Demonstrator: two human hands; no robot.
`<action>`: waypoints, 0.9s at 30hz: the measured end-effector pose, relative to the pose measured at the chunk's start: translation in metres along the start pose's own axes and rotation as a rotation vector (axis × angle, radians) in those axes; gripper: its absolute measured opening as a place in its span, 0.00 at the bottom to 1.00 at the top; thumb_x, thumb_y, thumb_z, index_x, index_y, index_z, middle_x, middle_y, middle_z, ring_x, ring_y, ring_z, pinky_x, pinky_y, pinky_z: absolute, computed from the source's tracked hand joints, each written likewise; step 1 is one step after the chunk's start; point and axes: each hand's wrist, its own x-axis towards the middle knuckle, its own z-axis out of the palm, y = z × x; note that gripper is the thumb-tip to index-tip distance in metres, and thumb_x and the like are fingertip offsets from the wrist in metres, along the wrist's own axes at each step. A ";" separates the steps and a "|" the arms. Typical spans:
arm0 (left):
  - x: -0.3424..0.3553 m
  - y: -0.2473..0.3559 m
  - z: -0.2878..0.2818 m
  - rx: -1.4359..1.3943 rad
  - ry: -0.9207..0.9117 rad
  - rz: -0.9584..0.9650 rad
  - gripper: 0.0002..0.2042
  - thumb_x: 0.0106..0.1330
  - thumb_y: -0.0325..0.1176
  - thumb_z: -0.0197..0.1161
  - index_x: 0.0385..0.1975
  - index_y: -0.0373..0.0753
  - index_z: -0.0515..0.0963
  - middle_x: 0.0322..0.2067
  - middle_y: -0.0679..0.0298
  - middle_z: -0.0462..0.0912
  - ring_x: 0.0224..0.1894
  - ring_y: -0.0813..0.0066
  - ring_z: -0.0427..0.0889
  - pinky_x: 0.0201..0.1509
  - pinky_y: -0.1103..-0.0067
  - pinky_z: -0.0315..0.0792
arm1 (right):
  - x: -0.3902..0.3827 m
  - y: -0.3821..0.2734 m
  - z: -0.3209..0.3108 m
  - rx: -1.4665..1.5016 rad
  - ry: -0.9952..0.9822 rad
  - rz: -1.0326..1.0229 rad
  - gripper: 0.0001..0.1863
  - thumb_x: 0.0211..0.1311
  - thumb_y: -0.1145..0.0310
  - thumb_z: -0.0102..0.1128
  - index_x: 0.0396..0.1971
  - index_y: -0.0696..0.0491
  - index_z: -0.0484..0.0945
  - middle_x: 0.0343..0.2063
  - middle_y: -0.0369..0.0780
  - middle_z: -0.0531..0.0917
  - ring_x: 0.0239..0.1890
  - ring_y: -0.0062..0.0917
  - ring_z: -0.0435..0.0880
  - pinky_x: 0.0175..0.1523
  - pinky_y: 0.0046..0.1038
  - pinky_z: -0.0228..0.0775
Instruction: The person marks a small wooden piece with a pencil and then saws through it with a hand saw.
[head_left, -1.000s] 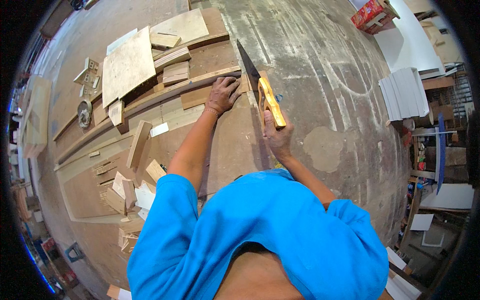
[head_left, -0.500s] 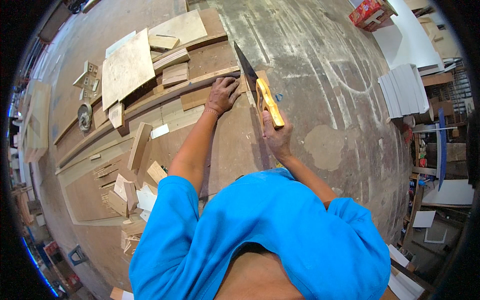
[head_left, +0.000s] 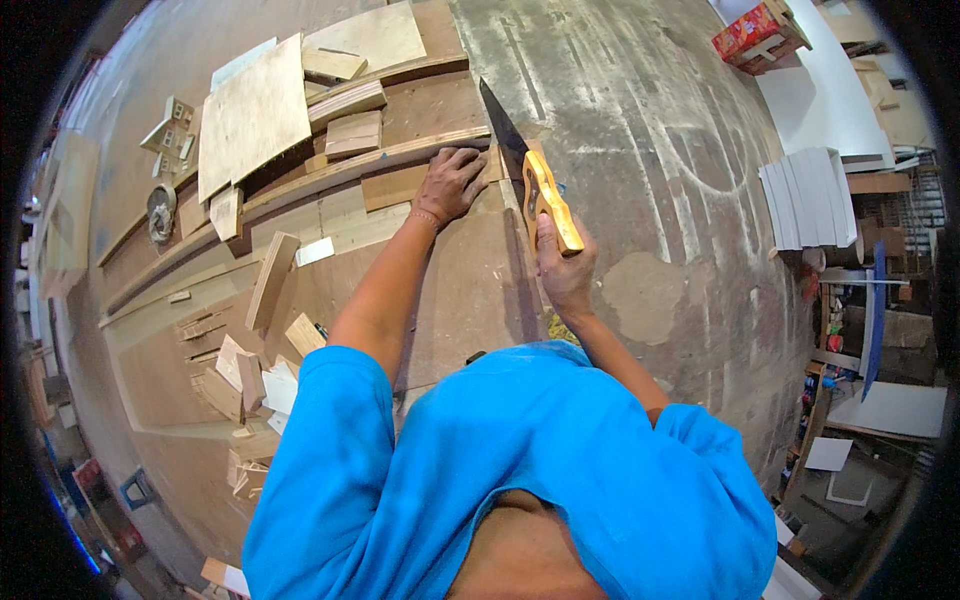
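Note:
My right hand [head_left: 567,262] grips the yellow handle [head_left: 548,200] of a handsaw. Its dark, tapering blade [head_left: 503,117] points away from me, beside the right end of a long wooden strip [head_left: 370,165]. My left hand [head_left: 452,187] presses down near that end, fingers bent over the wood. Under and beside the left hand lies a flat brown board [head_left: 392,189]. Whether the saw teeth touch the wood cannot be made out.
A thin plywood sheet [head_left: 255,120] and short wood blocks [head_left: 353,133] lie beyond the strip. Offcuts [head_left: 240,375] are heaped at left, near a roll of tape [head_left: 161,213]. At far right are a red box [head_left: 760,38] and stacked white panels [head_left: 808,198].
The view has shifted slightly. The saw and my right hand have come a little toward me relative to the strip's end. My left hand stays on the wood.

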 end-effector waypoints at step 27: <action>0.000 -0.003 0.005 0.034 -0.010 -0.010 0.17 0.54 0.40 0.60 0.42 0.42 0.75 0.43 0.63 0.73 0.47 0.61 0.68 0.52 0.70 0.62 | 0.008 -0.010 -0.028 0.084 0.068 0.008 0.11 0.58 0.66 0.56 0.23 0.59 0.73 0.14 0.31 0.70 0.17 0.11 0.66 0.19 0.19 0.56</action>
